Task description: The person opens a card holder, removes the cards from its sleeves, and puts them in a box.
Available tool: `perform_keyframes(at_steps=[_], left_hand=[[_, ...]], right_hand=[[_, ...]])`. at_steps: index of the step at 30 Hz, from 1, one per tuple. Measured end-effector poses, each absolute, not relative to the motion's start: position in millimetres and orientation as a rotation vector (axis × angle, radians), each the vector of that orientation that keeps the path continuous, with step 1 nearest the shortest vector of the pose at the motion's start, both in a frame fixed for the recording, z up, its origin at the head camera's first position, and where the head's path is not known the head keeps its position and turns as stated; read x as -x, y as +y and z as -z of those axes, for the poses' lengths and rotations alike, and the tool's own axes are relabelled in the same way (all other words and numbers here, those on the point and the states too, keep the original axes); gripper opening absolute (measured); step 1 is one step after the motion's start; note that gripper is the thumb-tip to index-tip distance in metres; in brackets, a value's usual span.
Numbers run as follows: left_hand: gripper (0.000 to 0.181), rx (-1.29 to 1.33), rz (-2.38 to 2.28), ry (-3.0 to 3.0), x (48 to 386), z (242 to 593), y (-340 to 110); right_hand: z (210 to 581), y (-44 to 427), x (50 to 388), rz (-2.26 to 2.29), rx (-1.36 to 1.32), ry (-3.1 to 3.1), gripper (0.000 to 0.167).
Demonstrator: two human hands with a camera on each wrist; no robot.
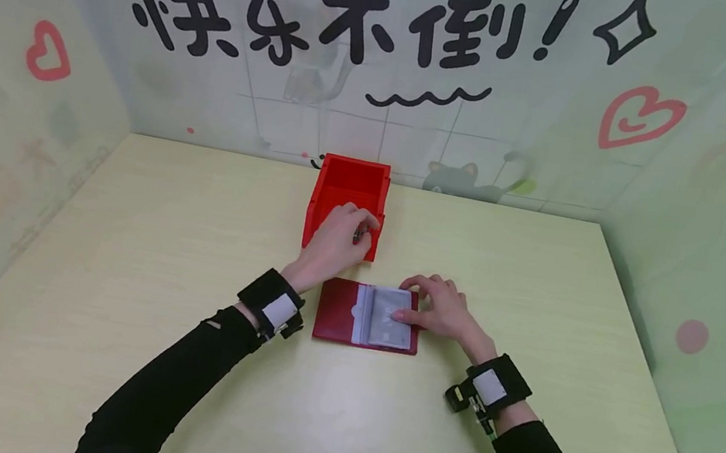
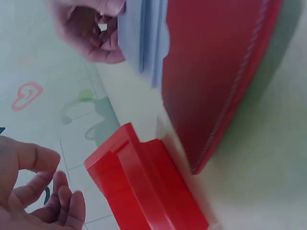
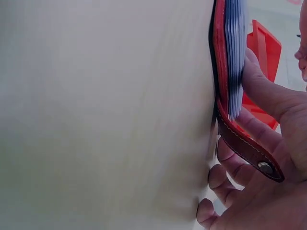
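Note:
An open red card holder (image 1: 336,312) lies on the table, its clear plastic sleeves (image 1: 390,325) on the right half. My right hand (image 1: 444,309) holds that right side, thumb on the sleeves and fingers around the edge. From the holder's edge, a strap with a metal snap (image 3: 247,149) sticks out beside the right palm in the right wrist view. My left hand (image 1: 336,237) is over the front part of a red plastic bin (image 1: 312,211), behind the holder. Its fingers are loosely bent, and the left wrist view shows nothing held in the visible fingers.
The pale wooden table (image 1: 193,232) runs back to a printed wall sheet (image 1: 350,123) just behind the bin. Similar printed sheets stand along the left and right sides. Both wrists wear black bands with cameras.

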State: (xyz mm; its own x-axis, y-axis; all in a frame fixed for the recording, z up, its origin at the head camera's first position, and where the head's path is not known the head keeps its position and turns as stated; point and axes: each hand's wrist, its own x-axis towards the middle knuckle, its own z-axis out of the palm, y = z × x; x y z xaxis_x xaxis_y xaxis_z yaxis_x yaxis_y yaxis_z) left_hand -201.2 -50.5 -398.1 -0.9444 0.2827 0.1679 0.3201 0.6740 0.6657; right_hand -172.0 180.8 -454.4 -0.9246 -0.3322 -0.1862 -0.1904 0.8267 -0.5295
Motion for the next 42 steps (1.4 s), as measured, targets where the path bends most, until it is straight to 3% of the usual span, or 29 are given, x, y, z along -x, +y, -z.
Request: perform_keyframes(at_steps=[10, 21, 32, 42], left_hand=[[0.023, 0.674, 1.228, -2.964, 172.4, 424.1, -55.6], [0.02, 0.849, 1.341, -3.024, 164.1, 448.1, -56.0], [0.025, 0.883, 1.325, -3.024, 163.3, 454.2, -54.1], [0.031, 0.774, 1.448, -3.045, 164.1, 458.4, -53.4]], right_hand=[[450.8, 175.0, 170.1, 0.802, 0.417, 2.741, 0.049], [451.8, 172.4, 167.7, 0.911, 0.466, 2.735, 0.045], [450.7, 170.1, 170.9, 1.064, 0.36, 2.667, 0.02], [450.6, 172.2, 169.4, 1.226, 0.321, 2.509, 0.027]])
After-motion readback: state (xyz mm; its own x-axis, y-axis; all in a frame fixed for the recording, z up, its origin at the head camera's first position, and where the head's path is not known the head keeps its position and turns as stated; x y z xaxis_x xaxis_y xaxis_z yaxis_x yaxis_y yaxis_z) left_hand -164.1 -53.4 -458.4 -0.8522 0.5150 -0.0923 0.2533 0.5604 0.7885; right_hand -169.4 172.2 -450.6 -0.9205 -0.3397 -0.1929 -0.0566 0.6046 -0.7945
